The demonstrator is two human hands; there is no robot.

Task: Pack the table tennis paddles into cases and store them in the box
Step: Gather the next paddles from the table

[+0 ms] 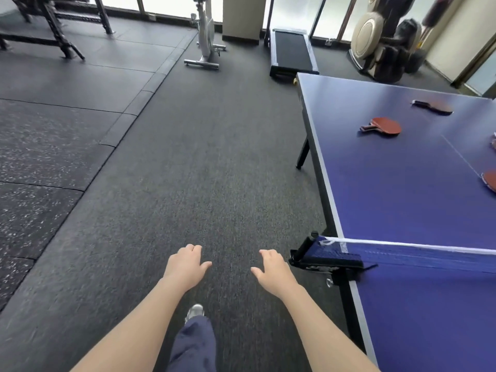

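Person's standing beside the blue tabletop (pixel 402 197), left hand (pixel 185 267) and right hand (pixel 273 269) both hanging out front w/ fingers loosely curled & apart, gripping nothing. Nearest paddle (pixel 383 126) is lying flat at approx 1 o'clock, second paddle (pixel 434 106) beyond it, third paddle (pixel 489 182) peeking in at 3 o'clock; no cases or box showing. Best bet imo: going round past the net (pixel 402 253), reaching over the edge and taking the nearest paddle by its handle.

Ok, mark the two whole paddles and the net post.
near paddle (pixel 386 125), head view, on its red blade.
far paddle (pixel 440 106), head view, on its dark blade.
net post (pixel 304 244), head view, on its black upright.
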